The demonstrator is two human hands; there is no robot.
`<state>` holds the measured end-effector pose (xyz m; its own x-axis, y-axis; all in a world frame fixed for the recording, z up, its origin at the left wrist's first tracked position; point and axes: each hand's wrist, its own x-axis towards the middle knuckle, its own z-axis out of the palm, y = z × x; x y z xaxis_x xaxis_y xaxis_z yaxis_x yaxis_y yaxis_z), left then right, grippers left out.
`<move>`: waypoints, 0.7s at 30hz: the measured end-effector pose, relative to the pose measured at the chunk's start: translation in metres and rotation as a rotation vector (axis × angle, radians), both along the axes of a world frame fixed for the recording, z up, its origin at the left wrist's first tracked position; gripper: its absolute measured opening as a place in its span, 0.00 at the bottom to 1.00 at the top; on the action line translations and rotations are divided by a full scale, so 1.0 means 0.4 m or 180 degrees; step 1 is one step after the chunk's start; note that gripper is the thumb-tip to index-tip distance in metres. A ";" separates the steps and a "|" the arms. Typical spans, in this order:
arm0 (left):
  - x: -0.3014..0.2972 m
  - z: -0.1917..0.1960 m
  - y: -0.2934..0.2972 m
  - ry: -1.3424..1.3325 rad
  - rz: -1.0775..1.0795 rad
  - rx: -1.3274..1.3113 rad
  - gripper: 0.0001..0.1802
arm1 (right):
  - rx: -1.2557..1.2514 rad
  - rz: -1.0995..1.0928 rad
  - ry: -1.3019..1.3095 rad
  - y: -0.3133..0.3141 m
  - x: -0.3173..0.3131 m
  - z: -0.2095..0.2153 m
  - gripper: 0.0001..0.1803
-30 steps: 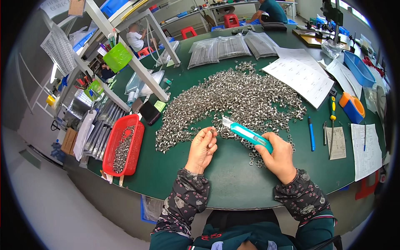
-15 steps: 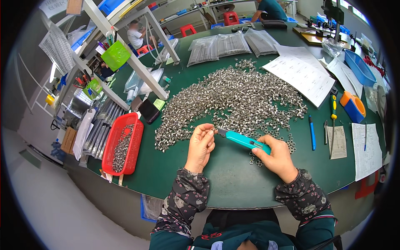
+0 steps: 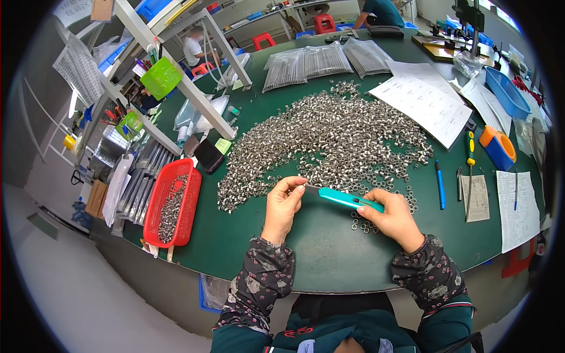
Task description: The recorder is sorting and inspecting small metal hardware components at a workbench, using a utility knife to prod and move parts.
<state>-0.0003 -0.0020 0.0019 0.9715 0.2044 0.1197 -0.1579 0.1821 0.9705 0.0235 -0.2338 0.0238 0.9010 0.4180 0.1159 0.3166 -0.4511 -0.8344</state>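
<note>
My right hand (image 3: 395, 216) is wrapped round the teal handle of a utility knife (image 3: 344, 199), whose blade end points left. At the blade's tip, the thumb and forefinger of my left hand (image 3: 282, 206) are pinched together. Whatever lies between those fingertips is mostly hidden and too small to name, though it may be one of the metal rings. Just beyond both hands spreads a wide heap of small shiny metal rings (image 3: 329, 135) on the green table (image 3: 318, 259). Several loose rings lie near my right hand.
A red basket (image 3: 191, 220) partly filled with metal pieces stands at the left. On the right lie a blue pen (image 3: 441, 185), a screwdriver (image 3: 471, 153), a tape dispenser (image 3: 498, 147) and paper sheets (image 3: 424, 106). Bagged rods (image 3: 329, 62) lie at the back; a shelf post (image 3: 200, 100) rises at left.
The knife has turned slightly in my right hand, and its blade end sits against my left fingertips. My right hand has shifted a little to the right.
</note>
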 end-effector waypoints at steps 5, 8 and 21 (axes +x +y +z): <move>0.005 -0.004 0.008 0.0231 -0.0066 -0.0789 0.08 | 0.0131 -0.0372 -0.1831 0.020 -0.030 -0.005 0.11; 0.001 -0.014 0.019 0.0172 -0.0181 -0.1027 0.08 | 0.0420 -0.0538 -0.1135 0.007 -0.017 0.002 0.12; 0.006 -0.006 0.014 0.0267 -0.0448 -0.1717 0.07 | 0.0843 -0.0460 -0.0458 -0.008 0.009 0.000 0.13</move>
